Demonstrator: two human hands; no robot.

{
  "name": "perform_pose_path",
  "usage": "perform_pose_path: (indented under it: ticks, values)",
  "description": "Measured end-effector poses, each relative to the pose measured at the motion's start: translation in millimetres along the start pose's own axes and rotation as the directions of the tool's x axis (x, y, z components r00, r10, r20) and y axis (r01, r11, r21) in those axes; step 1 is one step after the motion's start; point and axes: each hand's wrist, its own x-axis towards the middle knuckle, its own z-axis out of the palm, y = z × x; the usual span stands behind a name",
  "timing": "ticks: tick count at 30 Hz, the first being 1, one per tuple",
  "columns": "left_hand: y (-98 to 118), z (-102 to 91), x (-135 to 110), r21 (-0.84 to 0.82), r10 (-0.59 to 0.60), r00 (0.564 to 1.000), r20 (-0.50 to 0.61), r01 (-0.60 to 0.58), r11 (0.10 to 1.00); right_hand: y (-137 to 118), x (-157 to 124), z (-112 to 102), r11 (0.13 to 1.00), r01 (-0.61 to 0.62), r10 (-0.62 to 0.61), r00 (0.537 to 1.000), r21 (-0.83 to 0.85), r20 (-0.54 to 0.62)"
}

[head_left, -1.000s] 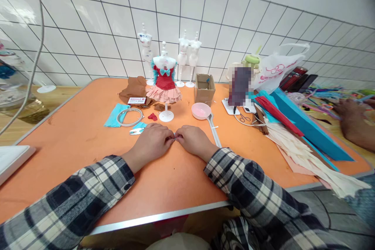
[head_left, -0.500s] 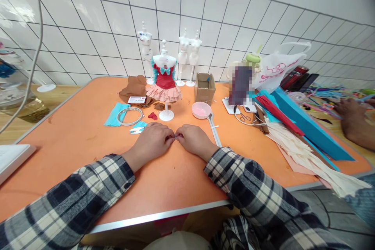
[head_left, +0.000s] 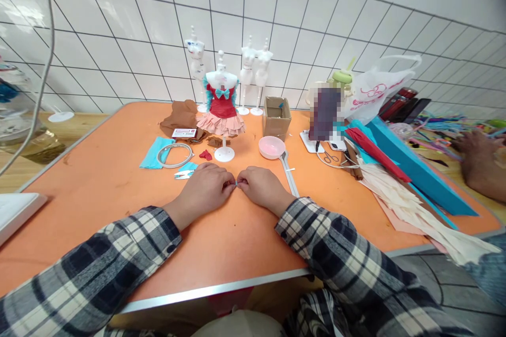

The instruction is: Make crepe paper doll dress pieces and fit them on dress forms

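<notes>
My left hand and my right hand meet low over the orange table, fingertips pinched together. A tiny bluish piece shows between them; the fingers cover most of it. Just beyond stands a small mannequin in a red top with a blue bow and a pink ruffled skirt. Near my left hand lie thread snips, a red scrap, a roll of clear tape and folded blue crepe paper. Beyond my right hand is a pink bowl, with grey tweezers beside it.
Several white mannequins and a cardboard box stand at the back. Right of them are a phone on a stand, scissors, a plastic bag and long paper strips. Another person's hand is at far right.
Both hands keep the same pinch, with barely any movement. The view has shifted very slightly, and the other person's hand at far right has moved a little.
</notes>
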Motion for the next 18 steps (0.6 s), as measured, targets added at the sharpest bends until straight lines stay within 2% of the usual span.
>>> perform_pose_path:
  ticks: [12, 18]
  values:
    - [-2.3, 3.9, -0.3, -0.026, 0.014, 1.000, 0.006, -0.014, 1.000, -0.2, -1.7, -2.2, 0.999, 0.013, -0.012, 1.000, 0.033, -0.027]
    - [1.3, -0.5, 0.9, -0.012, -0.001, 1.000, 0.003, 0.001, 1.000, 1.1, -1.4, -1.6, 1.000, 0.016, -0.016, 1.000, -0.023, 0.011]
